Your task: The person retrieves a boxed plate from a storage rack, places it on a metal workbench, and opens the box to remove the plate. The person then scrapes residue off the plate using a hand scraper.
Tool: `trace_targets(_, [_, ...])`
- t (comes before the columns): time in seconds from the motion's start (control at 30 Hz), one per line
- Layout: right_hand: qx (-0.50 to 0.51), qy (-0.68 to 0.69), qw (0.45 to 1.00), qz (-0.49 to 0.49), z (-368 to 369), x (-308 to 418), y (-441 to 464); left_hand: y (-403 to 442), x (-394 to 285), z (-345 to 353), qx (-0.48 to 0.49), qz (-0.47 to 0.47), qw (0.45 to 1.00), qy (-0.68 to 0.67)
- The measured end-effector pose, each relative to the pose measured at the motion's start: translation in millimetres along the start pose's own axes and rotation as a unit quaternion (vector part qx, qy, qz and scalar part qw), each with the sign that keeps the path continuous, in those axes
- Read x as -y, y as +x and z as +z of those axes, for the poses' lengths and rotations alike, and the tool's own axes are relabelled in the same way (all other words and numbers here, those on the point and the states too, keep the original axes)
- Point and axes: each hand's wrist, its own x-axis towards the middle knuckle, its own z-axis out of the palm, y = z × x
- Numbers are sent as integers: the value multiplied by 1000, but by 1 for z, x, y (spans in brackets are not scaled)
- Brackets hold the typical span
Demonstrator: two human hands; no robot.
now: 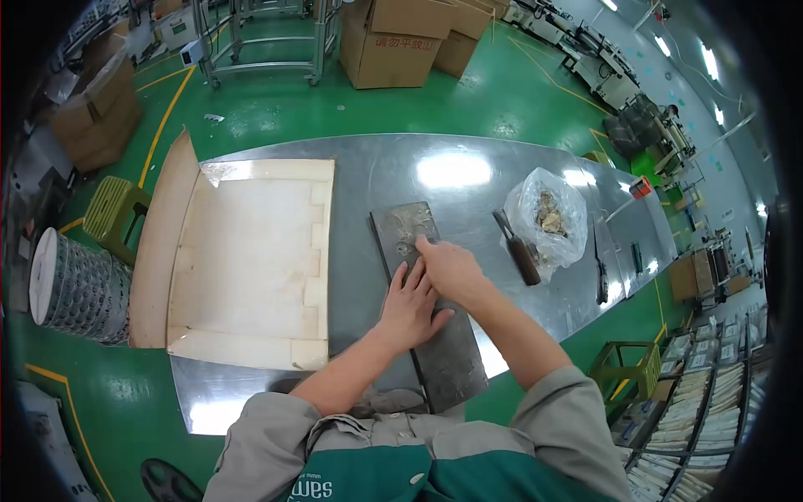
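Note:
A long, dark grey flat slab [452, 356] lies on the metal table in front of me, its far end patchy and worn-looking. My left hand [408, 311] rests flat on the slab's middle, fingers stretched forward and thumb out to the side. Just beyond it, my right hand [452, 269] is curled, with a fingertip pressed down near the patchy end. Whatever may be under or between its fingers is hidden. To the right lies a tool with a wooden handle [524, 261] and a dark metal blade. Beside it sits a clear plastic bag [569, 201] holding brown scraps [550, 215].
An open shallow cardboard box [251, 251] covers the left of the metal table [368, 159]. Dark slim tools [602, 280] lie at the right. Green stools [117, 209], a large reel [79, 289], cartons [393, 50] and a wheeled rack [268, 46] stand around.

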Motion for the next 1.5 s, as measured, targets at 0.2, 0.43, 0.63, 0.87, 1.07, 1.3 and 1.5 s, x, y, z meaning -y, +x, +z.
trace_targets(0.2, [13, -29, 999, 6, -9, 6, 7, 1, -3, -1, 20, -17, 1000, -5])
trace_targets(0.43, [-11, -15, 1000, 1, -6, 10, 11, 1, -4, 0, 32, -21, 999, 0])
trace_targets(0.63, [20, -9, 999, 36, -9, 22, 15, 2, -3, 7, -7, -36, 999, 4])
trace_targets(0.87, [32, -34, 998, 28, -4, 16, 12, 1, -8, 18, -52, -52, 997, -16])
trace_targets(1.07, [-5, 66, 998, 20, 9, 3, 28, 9, -10, 29, -56, -61, 996, 42])
trace_targets(1.3, [99, 423, 888, 147, -19, -17, 21, 11, -23, 22, -28, -64, 997, 29])
trace_targets(1.5, [14, 203, 979, 20, 0, -25, 3, -3, 5, -17, 142, 98, 984, -50])
